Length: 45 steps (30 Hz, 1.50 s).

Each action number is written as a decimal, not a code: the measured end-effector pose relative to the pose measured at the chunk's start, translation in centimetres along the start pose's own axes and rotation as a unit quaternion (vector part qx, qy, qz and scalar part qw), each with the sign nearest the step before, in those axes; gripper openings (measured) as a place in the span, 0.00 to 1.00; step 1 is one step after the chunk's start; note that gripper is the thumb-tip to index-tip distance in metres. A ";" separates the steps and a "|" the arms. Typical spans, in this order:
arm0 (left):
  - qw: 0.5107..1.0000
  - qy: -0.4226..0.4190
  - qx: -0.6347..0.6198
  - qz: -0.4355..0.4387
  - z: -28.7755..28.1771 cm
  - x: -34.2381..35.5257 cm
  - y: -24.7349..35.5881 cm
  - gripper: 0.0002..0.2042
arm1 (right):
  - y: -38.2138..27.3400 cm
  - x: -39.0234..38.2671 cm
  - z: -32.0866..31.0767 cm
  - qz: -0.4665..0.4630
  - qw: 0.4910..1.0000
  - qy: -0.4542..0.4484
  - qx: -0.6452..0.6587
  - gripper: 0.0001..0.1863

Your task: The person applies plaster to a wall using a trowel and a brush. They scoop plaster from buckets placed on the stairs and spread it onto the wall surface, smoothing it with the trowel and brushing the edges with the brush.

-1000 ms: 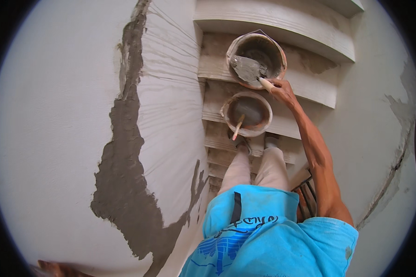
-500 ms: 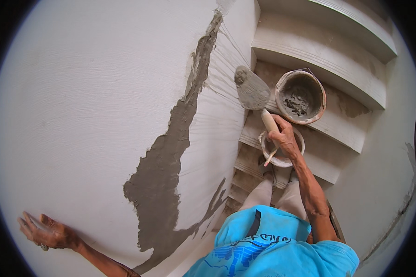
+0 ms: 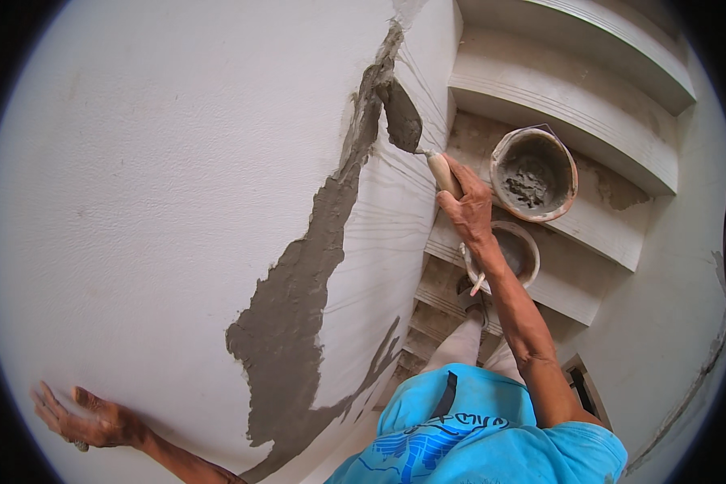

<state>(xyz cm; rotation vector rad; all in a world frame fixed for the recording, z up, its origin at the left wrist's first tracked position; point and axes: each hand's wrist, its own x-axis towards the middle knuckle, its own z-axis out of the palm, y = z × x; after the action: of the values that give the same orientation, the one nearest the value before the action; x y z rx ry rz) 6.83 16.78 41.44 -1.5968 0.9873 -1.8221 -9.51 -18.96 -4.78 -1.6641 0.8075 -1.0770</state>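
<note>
A blue shirt (image 3: pixel 476 436) fills the lower edge. The left hand (image 3: pixel 89 419) rests against the white wall (image 3: pixel 153 202) low down, fingers released and spread, holding nothing. The right hand (image 3: pixel 466 206) has its fingers clenched around the wooden handle of a trowel (image 3: pixel 407 129), whose blade presses wet grey mortar onto a long mortar streak (image 3: pixel 306 298) running down the wall. Just beyond the wrist, on the steps (image 3: pixel 573 105), stand a smaller bucket (image 3: pixel 516 250) and, farther up, a mortar bucket (image 3: pixel 534 173).
</note>
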 end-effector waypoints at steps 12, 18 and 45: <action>0.999 0.028 0.010 0.028 0.5 -0.1 -1.1 0.25 | -1.8 -2.8 5.4 -0.052 0.980 0.043 -0.186 0.44; 0.999 0.036 -0.011 0.029 0.6 0.1 -0.9 0.25 | -2.8 -5.4 7.4 -0.036 0.983 0.044 -0.174 0.44; 1.000 0.026 0.001 0.010 0.8 0.1 -0.9 0.27 | -2.1 -9.1 7.2 -0.093 0.983 0.003 -0.158 0.44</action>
<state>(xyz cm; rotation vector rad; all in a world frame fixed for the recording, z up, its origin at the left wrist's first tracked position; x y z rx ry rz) 7.66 17.13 42.28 -1.5392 1.0211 -1.8592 -6.34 -7.69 -6.45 -2.0376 0.8742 -1.1246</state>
